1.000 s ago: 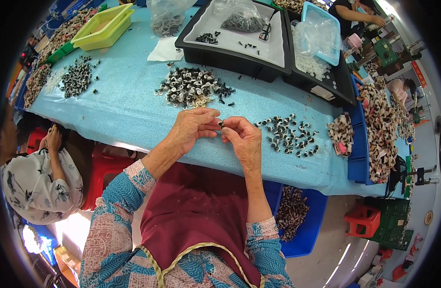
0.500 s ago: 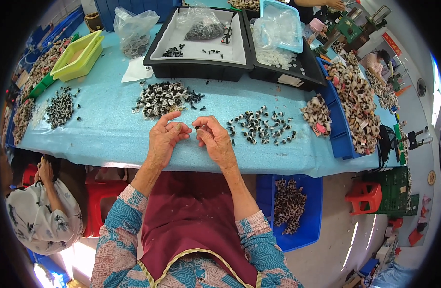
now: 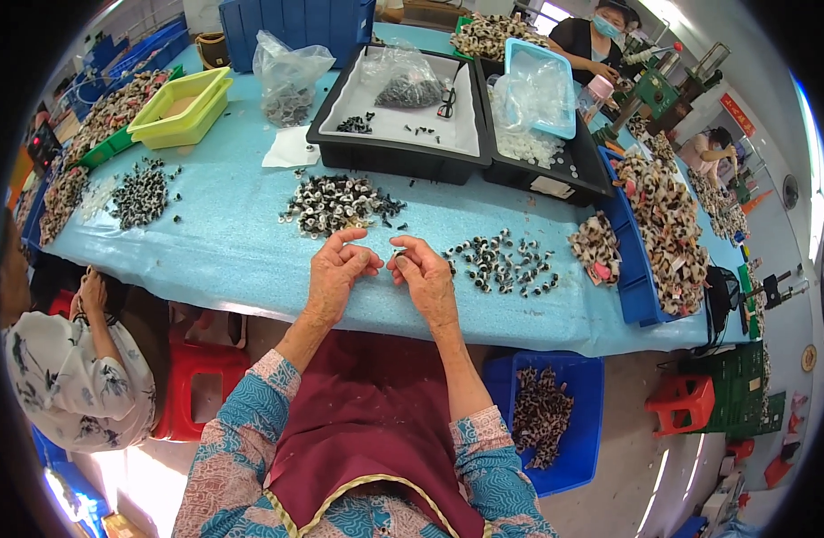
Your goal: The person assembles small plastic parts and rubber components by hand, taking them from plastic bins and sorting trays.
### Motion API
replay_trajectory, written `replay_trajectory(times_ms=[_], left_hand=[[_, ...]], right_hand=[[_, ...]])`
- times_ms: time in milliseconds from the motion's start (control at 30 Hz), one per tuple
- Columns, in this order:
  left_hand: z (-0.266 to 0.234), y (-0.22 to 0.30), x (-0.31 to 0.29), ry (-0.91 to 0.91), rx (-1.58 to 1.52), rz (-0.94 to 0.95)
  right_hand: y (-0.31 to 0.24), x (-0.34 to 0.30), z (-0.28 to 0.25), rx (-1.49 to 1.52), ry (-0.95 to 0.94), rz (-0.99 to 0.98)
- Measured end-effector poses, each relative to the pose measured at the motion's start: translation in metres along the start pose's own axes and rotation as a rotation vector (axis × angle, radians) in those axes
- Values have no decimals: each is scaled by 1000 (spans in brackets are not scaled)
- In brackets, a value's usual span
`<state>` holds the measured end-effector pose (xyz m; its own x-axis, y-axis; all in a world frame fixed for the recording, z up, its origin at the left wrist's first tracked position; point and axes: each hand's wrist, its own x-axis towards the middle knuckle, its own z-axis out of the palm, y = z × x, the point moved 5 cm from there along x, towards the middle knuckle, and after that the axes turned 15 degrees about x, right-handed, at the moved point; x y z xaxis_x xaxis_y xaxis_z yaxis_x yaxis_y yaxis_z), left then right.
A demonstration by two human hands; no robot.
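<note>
My left hand (image 3: 338, 274) and my right hand (image 3: 426, 280) are raised over the near part of the blue-covered table, facing each other with a small gap between. The right thumb and forefinger pinch a small dark piece, mostly hidden by the fingertips. On the left, thumb and fingers are closed together; what they hold, if anything, cannot be made out. Just beyond the left hand lies a heap of small black pegs with white rings (image 3: 333, 204). Right of my right hand, similar black-and-white pieces (image 3: 504, 263) are spread out loosely.
Black trays (image 3: 403, 165) with bags and loose parts stand behind the heap. A blue bin (image 3: 629, 260) of spotted plush pieces is at the right. Yellow trays (image 3: 183, 121) and another dark pile (image 3: 141, 195) lie left. A person (image 3: 76, 381) sits at the left; others work far right.
The whole view has shifted, so the table and its contents sit lower in the picture. My hands remain close together, the right one still pinching the small dark piece.
</note>
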<state>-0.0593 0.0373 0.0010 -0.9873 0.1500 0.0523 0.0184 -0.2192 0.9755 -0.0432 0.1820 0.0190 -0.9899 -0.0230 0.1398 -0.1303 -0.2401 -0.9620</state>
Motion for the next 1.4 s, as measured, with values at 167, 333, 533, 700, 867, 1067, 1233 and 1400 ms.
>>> replay_trajectory(times_ms=[167, 333, 533, 700, 867, 1067, 1233, 1400], left_hand=[[-6, -2, 3, 28, 49, 50], [-9, 3, 5, 48, 78, 90], [-4, -4, 5, 9, 46, 59], [-2, -1, 4, -4, 11, 35], [-3, 2, 0, 10, 14, 20], [-6, 3, -1, 12, -2, 2], [-10, 13, -15, 114, 219, -26], [-36, 48, -3, 312, 959, 260]], right_hand=[[4, 3, 4, -110, 9, -60], [-2, 8, 8, -257, 18, -178], [-24, 6, 13, -568, -90, -324], [-51, 36, -27, -951, -126, -418], [-47, 44, -56, -1162, -105, -252], [-47, 59, -38, -1239, -142, -213], [-24, 73, -7, -1005, -247, -370], [-13, 71, -6, -1009, -197, -188]])
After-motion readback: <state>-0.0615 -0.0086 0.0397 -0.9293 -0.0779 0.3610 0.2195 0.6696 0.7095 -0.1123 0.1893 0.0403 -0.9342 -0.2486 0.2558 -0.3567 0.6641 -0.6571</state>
